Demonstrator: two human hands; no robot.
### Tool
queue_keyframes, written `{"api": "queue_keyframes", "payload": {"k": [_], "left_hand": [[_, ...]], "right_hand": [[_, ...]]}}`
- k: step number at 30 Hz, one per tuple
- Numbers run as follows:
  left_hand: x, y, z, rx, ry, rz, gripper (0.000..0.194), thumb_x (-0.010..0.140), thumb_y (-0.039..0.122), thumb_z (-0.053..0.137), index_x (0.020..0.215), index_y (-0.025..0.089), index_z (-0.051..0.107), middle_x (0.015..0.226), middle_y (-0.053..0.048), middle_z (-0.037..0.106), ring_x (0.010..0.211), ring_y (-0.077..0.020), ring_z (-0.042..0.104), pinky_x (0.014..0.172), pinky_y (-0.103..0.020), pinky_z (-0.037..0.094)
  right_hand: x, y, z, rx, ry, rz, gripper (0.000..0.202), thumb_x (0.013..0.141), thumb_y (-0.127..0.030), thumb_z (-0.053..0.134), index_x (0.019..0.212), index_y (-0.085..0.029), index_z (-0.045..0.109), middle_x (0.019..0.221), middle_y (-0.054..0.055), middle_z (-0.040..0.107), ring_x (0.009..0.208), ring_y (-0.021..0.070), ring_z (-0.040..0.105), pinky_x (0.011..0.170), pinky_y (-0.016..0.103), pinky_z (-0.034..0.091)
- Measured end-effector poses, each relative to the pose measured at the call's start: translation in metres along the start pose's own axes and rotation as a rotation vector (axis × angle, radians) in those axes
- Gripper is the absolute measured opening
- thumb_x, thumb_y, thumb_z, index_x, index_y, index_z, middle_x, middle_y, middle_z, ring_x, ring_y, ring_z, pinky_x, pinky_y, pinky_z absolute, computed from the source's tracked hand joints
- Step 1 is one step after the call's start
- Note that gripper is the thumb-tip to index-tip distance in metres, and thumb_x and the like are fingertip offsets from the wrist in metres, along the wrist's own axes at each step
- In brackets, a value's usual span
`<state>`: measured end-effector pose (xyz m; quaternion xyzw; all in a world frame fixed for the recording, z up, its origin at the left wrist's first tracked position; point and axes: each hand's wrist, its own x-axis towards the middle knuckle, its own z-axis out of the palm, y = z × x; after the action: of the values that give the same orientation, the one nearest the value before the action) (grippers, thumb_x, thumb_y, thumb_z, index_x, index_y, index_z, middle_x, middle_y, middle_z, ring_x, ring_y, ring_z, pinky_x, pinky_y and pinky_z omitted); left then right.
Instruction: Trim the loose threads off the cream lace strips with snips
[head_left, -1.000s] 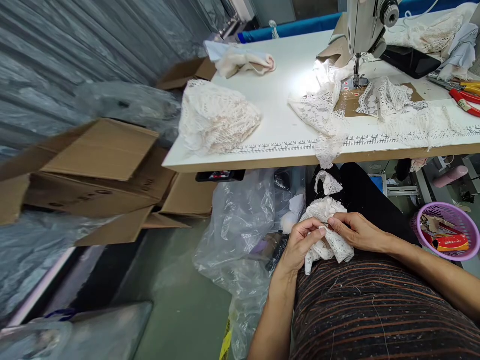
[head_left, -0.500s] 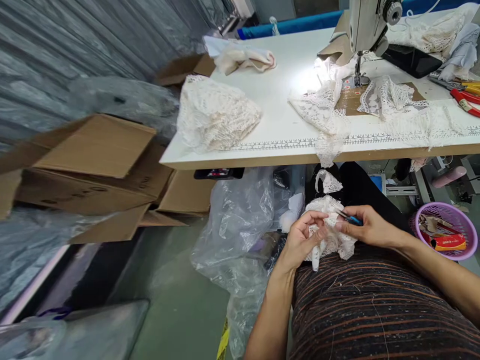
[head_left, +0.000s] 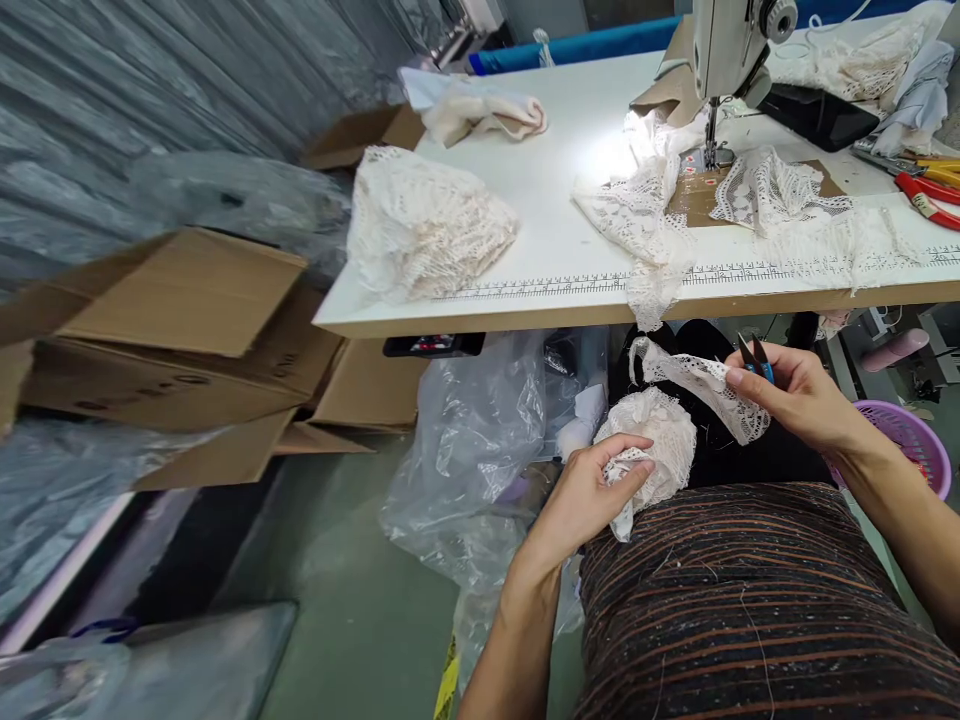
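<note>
Holding lace (head_left: 660,450), hands (head_left: 592,490) near basket (head_left: 919,440)

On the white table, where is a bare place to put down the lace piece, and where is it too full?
The table is bare between the lace heap and the lace strips, and behind, toward the folded cloth. It is crowded around the sewing machine and rightward to the red-handled tool.

Sewing workshop, sewing machine (head_left: 731,45), lace piles (head_left: 427,222), cartons (head_left: 180,330)
</note>
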<state>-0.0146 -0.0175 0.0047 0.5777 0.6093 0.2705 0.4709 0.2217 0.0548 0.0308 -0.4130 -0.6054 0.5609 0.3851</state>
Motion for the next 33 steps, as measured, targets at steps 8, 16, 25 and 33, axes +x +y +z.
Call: {"api": "queue_keyframes", "payload": {"k": [8, 16, 25, 33], "left_hand": [[-0.002, 0.030, -0.003, -0.093, -0.075, 0.161, 0.013, 0.081, 0.030, 0.068, 0.079, 0.018, 0.070, 0.068, -0.001, 0.066, 0.061, -0.0134, 0.059, 0.060, -0.024, 0.049], [0.002, 0.048, -0.016, 0.140, 0.010, 0.541, 0.006, 0.085, 0.023, 0.067, 0.080, 0.021, 0.070, 0.145, -0.010, 0.049, 0.132, -0.0269, 0.050, 0.107, -0.045, 0.042], [0.023, 0.047, -0.023, 0.179, -0.089, 0.572, 0.003, 0.084, 0.024, 0.068, 0.081, 0.022, 0.067, 0.083, 0.001, 0.073, 0.086, -0.0178, 0.069, 0.114, -0.053, 0.027], [0.024, 0.040, -0.018, -0.155, -0.104, 0.366, 0.018, 0.080, 0.035, 0.071, 0.074, 0.018, 0.066, 0.076, -0.004, 0.066, 0.072, -0.0162, 0.060, 0.070, -0.028, 0.048]], "right_hand": [[0.008, 0.019, 0.029, -0.003, -0.086, -0.089, 0.027, 0.085, -0.042, 0.064, 0.081, -0.015, 0.063, 0.067, -0.003, 0.054, 0.059, 0.0091, 0.044, 0.057, 0.023, 0.040], [-0.003, 0.008, 0.037, 0.032, -0.266, -0.134, 0.020, 0.089, -0.032, 0.059, 0.091, -0.015, 0.069, 0.085, 0.003, 0.070, 0.077, 0.0136, 0.061, 0.073, 0.025, 0.049], [-0.009, -0.002, 0.037, -0.050, -0.253, -0.186, 0.014, 0.092, -0.028, 0.055, 0.094, -0.016, 0.062, 0.091, 0.004, 0.068, 0.082, 0.0138, 0.060, 0.077, 0.026, 0.049], [-0.009, 0.002, 0.038, -0.164, -0.185, -0.244, 0.018, 0.083, -0.033, 0.064, 0.087, -0.019, 0.054, 0.084, 0.002, 0.060, 0.076, 0.0151, 0.053, 0.072, 0.028, 0.047]]}}
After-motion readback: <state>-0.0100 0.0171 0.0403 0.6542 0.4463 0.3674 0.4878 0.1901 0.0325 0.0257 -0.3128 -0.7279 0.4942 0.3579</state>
